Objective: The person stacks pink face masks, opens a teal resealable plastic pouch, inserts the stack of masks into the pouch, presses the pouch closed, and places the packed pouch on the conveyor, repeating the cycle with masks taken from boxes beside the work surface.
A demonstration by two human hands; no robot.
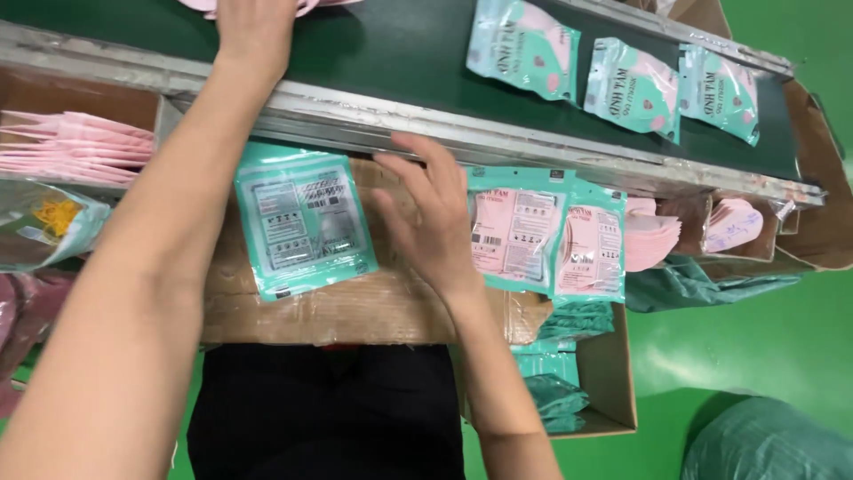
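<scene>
Our right hand [431, 218]: fingers spread, empty, over cardboard surface [355, 307] between flat teal pouch [304, 220] and two filled pouches [546, 233]. Our left hand [255, 31] reaches onto green belt [400, 53], touching pink masks [200, 5]; grip unclear. Three packed pouches [622, 76] ride belt; pink mask stacks [75, 147] unpacked.

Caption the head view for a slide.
Left hand reaches onto the green conveyor belt; right hand hovers open over a cardboard box between teal mask packets.
</scene>
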